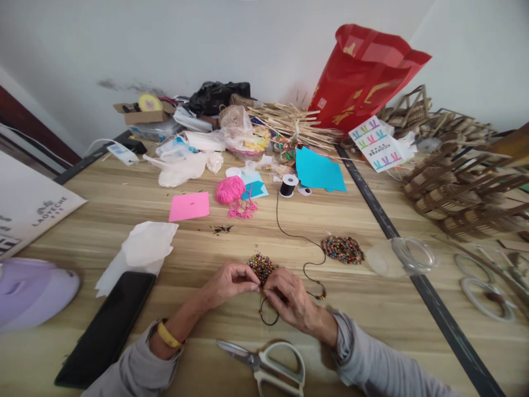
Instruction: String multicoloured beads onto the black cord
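Observation:
My left hand (227,285) pinches thumb and forefinger together at the middle of the table, just in front of a pile of small multicoloured beads (261,267). Its fingertips almost meet those of my right hand (292,300), also closed in a pinch. Between them they hold a thin black cord (270,323), which hangs below in a small loop carrying a bead or two. Exactly where each fingertip grips is partly hidden. More cord, with several beads threaded on it, curves right and back to a black spool (288,186). Scissors (264,364) lie partly open nearest me.
Strung beads (343,250) lie right of my hands. A black phone (107,331) and white paper (144,248) are left. Pink yarn (230,190), a pink card (189,206) and blue sheets (318,168) lie farther back. A red bag (363,77) and woven baskets (467,187) stand right.

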### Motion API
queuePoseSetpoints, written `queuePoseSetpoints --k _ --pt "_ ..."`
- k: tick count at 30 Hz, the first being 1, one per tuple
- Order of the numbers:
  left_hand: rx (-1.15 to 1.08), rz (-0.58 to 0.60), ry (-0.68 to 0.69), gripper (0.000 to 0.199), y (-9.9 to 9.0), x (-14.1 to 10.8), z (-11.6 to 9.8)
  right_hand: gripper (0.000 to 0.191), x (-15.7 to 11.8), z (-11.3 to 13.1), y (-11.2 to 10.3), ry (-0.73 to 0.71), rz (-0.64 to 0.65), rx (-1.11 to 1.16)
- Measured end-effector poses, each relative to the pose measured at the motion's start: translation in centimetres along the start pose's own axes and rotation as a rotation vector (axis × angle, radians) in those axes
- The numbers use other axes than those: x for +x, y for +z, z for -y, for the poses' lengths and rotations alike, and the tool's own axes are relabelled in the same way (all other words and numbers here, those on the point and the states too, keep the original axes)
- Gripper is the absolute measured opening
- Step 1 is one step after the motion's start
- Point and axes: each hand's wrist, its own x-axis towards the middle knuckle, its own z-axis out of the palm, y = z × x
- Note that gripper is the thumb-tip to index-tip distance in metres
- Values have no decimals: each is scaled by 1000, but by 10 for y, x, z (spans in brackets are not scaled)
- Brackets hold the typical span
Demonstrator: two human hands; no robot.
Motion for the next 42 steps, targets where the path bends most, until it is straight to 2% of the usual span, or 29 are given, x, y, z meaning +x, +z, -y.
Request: queuePoseSetpoints --k 42 --pt "-14 36 -31 21 1 1 -1 9 -2 -2 2 3 19 8"
